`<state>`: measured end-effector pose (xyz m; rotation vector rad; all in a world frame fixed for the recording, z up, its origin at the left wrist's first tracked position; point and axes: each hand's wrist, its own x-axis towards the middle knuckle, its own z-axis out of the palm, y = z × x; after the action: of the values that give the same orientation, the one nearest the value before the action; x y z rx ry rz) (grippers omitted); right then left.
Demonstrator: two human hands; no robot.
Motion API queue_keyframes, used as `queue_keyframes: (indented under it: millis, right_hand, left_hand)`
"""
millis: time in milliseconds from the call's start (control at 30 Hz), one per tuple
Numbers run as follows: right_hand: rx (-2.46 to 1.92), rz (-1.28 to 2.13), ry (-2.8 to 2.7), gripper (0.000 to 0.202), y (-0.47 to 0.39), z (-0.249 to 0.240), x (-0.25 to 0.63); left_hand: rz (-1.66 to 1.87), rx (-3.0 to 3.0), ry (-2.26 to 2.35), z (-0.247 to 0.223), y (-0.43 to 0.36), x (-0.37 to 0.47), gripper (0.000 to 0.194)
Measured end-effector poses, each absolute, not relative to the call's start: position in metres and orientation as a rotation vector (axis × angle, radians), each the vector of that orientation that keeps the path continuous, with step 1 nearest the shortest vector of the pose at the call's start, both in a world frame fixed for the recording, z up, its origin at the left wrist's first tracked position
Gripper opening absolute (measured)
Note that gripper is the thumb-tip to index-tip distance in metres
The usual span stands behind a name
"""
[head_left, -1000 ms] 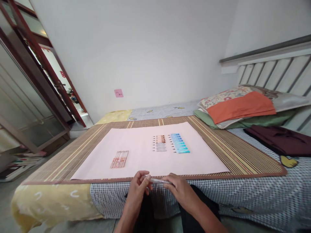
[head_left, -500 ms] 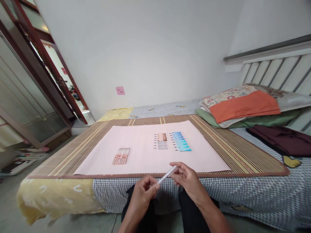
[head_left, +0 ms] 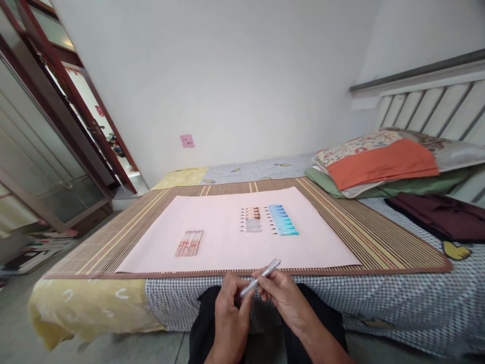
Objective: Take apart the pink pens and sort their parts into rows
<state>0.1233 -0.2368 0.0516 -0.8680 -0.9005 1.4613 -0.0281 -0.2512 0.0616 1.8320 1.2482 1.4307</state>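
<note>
A slim grey-white pen (head_left: 270,267) slants up to the right between my two hands, near the front edge of the bed. My left hand (head_left: 233,303) pinches its lower end, while my right hand (head_left: 281,292) grips it around the middle. Beyond them, on a pale pink sheet (head_left: 220,217), lies a column of brown and grey brush-tipped pens (head_left: 252,220). Right of these is a column of blue to turquoise brush-tipped pens (head_left: 281,220). Several thin pens with red markings (head_left: 189,243) lie side by side at the left of the sheet.
Under the sheet is a striped woven mat (head_left: 102,237) on the bed. An orange and floral pillow (head_left: 382,164) and a folded dark maroon cloth (head_left: 435,215) lie at the right. A white wall (head_left: 235,91) rises behind.
My right hand has slid down along the pen, closer to my left hand. The pen has turned and its upper end now sticks out past my right fingers. My left hand has tilted more upright.
</note>
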Motion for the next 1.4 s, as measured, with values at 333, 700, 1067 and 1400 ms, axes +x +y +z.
queue_keyframes:
  millis: [333,700,1067,1400]
  right_hand:
    - [-0.918,1.257,-1.004,0.048,-0.232,0.05,0.117]
    - [-0.94,1.332,-0.997,0.047,-0.225,0.04,0.13]
    - [-0.905,1.331,-0.844,0.055,-0.169,0.048,0.125]
    - [-0.864,1.307,-0.797,0.047,-0.072,0.051,0.125]
  left_hand:
    - [1.337,1.775,1.299,0.059,-0.253,-0.027,0.023]
    - [1.087,1.205,1.007,0.054,-0.238,-0.024,0.053]
    - [1.127,1.157,1.152,0.058,-0.173,-0.016,0.067]
    - [1.196,1.084,0.876,0.069,-0.071,-0.014,0.046]
